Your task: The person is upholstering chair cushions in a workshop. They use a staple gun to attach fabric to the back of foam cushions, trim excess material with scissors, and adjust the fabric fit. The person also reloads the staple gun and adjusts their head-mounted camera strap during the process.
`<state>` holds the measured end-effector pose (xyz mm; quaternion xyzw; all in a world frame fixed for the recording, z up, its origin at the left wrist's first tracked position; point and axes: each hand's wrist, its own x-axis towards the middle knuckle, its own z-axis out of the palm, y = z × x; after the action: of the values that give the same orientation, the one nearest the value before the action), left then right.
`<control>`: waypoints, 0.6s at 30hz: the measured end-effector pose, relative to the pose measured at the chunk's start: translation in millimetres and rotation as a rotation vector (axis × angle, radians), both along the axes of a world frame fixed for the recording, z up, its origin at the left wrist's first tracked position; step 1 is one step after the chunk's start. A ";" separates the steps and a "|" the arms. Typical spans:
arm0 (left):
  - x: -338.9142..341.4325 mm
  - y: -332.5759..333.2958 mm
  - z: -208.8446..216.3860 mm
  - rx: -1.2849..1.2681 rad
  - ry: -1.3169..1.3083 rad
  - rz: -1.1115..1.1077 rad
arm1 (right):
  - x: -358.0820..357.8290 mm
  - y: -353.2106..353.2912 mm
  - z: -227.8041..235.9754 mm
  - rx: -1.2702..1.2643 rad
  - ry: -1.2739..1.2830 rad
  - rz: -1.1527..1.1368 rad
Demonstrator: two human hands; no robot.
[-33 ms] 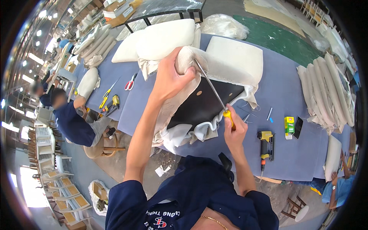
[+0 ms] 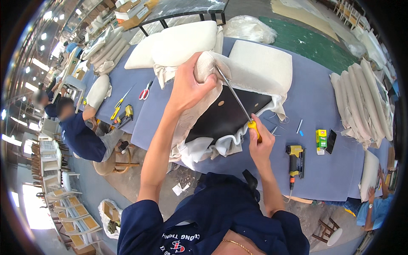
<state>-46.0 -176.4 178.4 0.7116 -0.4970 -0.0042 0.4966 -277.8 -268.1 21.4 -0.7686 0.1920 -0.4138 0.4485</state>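
A cream upholstered seat cushion [image 2: 206,66] lies tilted on the table, its black underside panel [image 2: 227,111] facing me. Loose cream fabric [image 2: 191,117] and white lining [image 2: 199,151] hang around that panel. My left hand [image 2: 191,83] grips the rounded far-left corner of the cushion, thumb pressed on the cloth. In my right hand [image 2: 260,139] is a screwdriver-like tool with a yellow handle [image 2: 253,127] and a long metal shaft [image 2: 237,98]. The shaft slants away to the left, and its tip meets the cloth beside my left thumb; the very end is hard to make out.
On the blue-grey table [image 2: 316,91] are a yellow-black staple gun [image 2: 295,160], a green-yellow box [image 2: 321,140], a phone [image 2: 330,141] and red-handled scissors [image 2: 145,91]. Stacked cushions [image 2: 361,100] stand at right, finished ones [image 2: 185,42] behind. A co-worker [image 2: 83,134] sits at left.
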 end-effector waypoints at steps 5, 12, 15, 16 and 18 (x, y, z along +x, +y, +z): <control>4.2 6.8 -4.1 -0.019 0.047 0.001 | 19.8 -11.9 -12.0 0.062 -0.102 0.126; 9.4 5.2 -8.1 -0.023 -0.002 0.026 | 38.6 -4.8 -30.7 0.291 -0.181 0.255; 9.4 1.7 -3.0 0.001 0.001 0.041 | 49.7 5.3 -38.4 0.314 -0.214 0.224; 11.4 0.8 -2.3 0.010 0.033 0.027 | 51.3 9.0 -39.8 0.240 -0.209 0.147; 13.4 -1.6 -2.6 0.028 0.044 0.021 | 54.5 18.4 -29.6 0.102 -0.190 -0.005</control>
<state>-32.6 -178.0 175.7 0.7233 -0.4783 -0.0217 0.4975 -223.3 -249.7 -8.2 -0.7017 0.1713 -0.4758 0.5019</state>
